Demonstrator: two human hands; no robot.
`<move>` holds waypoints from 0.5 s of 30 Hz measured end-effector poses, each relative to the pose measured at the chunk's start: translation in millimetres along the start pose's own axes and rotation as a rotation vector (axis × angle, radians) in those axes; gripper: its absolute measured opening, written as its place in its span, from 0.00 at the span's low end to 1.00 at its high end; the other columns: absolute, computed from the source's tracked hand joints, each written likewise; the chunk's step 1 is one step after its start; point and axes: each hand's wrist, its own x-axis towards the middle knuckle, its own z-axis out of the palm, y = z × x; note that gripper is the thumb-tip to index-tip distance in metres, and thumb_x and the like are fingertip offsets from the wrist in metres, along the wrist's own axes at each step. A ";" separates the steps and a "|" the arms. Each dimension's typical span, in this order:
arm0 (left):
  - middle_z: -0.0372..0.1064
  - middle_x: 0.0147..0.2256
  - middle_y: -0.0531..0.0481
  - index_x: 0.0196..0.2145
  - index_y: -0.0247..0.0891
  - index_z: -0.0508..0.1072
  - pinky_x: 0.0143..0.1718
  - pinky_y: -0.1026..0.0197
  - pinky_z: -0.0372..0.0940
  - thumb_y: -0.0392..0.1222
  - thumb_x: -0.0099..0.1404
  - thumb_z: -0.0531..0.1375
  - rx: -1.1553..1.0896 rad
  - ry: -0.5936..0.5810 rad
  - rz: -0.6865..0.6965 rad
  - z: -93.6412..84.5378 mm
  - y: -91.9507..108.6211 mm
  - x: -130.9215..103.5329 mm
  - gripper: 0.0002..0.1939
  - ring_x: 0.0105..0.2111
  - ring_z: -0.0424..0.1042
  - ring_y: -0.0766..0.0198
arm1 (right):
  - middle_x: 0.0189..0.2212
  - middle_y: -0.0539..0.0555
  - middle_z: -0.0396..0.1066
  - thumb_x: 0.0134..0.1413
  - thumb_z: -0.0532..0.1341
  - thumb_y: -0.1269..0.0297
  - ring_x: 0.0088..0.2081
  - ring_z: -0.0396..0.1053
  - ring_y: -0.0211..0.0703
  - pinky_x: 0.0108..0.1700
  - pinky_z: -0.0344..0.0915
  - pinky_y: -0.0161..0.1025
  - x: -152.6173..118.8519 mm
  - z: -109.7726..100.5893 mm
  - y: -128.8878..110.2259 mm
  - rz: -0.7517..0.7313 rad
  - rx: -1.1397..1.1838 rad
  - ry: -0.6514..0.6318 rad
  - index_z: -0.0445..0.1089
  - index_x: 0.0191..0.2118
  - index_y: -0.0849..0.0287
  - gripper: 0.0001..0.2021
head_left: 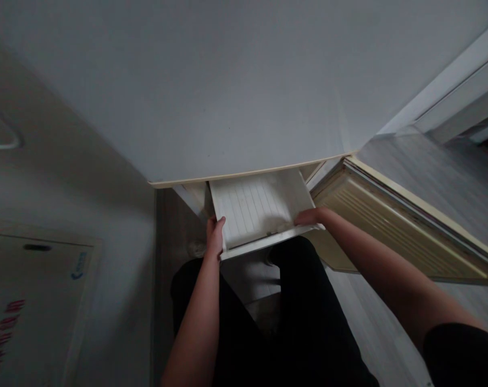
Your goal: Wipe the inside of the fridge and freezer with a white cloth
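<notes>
A white drawer (244,207) with a grooved bottom juts out from below a large white upright panel, which looks like the front of a fridge. My left hand (215,236) grips the drawer's left side near its front corner, thumb over the rim. At the right front corner, my right hand (308,216) is closed over the side wall, with its fingers reaching inside. Some small dark and pale bits lie along the inside of the front edge, too blurred to name. The rear of the drawer is hidden under the panel.
An open door (405,231) with a ribbed, yellowish inner face stands to the right of the drawer. The white panel (244,97) overhangs from above. A wall with a white box cover (34,301) is at left. My knees flank the space below the drawer.
</notes>
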 end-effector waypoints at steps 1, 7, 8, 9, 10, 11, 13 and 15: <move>0.74 0.37 0.48 0.37 0.41 0.71 0.47 0.52 0.67 0.56 0.48 0.68 -0.006 0.002 0.003 0.2 -0.3 0.0 0.22 0.46 0.73 0.49 | 0.38 0.63 0.78 0.64 0.55 0.70 0.45 0.74 0.52 0.48 0.65 0.40 -0.5 1.3 -6.0 -0.016 -0.019 0.005 0.78 0.34 0.67 0.14; 0.74 0.38 0.47 0.37 0.39 0.74 0.50 0.52 0.65 0.65 0.47 0.69 -0.019 0.032 0.025 -0.9 1.9 -3.4 0.29 0.46 0.72 0.50 | 0.54 0.66 0.73 0.74 0.45 0.63 0.54 0.72 0.55 0.49 0.63 0.42 3.6 23.6 -84.4 -0.029 0.001 0.233 0.76 0.51 0.64 0.22; 0.74 0.38 0.46 0.37 0.38 0.75 0.51 0.52 0.65 0.68 0.48 0.68 -0.021 0.036 0.029 -1.4 1.9 -3.1 0.31 0.46 0.72 0.50 | 0.51 0.65 0.75 0.75 0.44 0.61 0.51 0.74 0.55 0.47 0.64 0.42 3.5 30.8 -101.9 -0.015 0.050 0.327 0.76 0.50 0.63 0.23; 0.74 0.38 0.46 0.37 0.37 0.75 0.51 0.52 0.65 0.71 0.50 0.65 -0.028 0.036 0.030 -2.0 1.5 -1.9 0.32 0.46 0.72 0.50 | 0.47 0.63 0.77 0.75 0.44 0.59 0.47 0.75 0.54 0.45 0.64 0.43 3.0 39.0 -120.0 -0.025 0.107 0.438 0.76 0.48 0.62 0.23; 0.74 0.38 0.46 0.37 0.37 0.75 0.50 0.52 0.65 0.73 0.52 0.63 -0.038 0.032 0.025 -2.7 0.4 0.0 0.34 0.46 0.72 0.51 | 0.44 0.61 0.77 0.75 0.44 0.59 0.45 0.75 0.52 0.45 0.64 0.43 2.3 48.2 -138.2 -0.057 0.162 0.557 0.75 0.48 0.61 0.22; 0.75 0.37 0.45 0.37 0.36 0.75 0.49 0.52 0.66 0.76 0.54 0.59 -0.051 0.026 0.014 -3.6 -1.2 2.7 0.36 0.44 0.73 0.51 | 0.42 0.59 0.77 0.75 0.44 0.59 0.44 0.74 0.50 0.47 0.64 0.43 1.6 58.0 -156.1 -0.111 0.208 0.681 0.75 0.47 0.61 0.22; 0.74 0.35 0.45 0.37 0.35 0.74 0.45 0.50 0.68 0.78 0.56 0.54 -0.073 0.017 -0.015 -5.9 -5.7 9.0 0.39 0.40 0.74 0.52 | 0.45 0.58 0.76 0.74 0.46 0.60 0.48 0.71 0.49 0.54 0.62 0.46 1.3 78.3 -188.9 -0.270 0.252 0.894 0.74 0.49 0.61 0.20; 0.74 0.33 0.44 0.37 0.36 0.73 0.43 0.50 0.68 0.78 0.59 0.49 -0.079 0.004 -0.022 -8.9 -10.9 14.1 0.39 0.38 0.73 0.53 | 0.54 0.58 0.72 0.73 0.50 0.59 0.56 0.65 0.51 0.63 0.55 0.49 4.3 97.0 -215.1 -0.388 0.252 1.047 0.71 0.58 0.60 0.19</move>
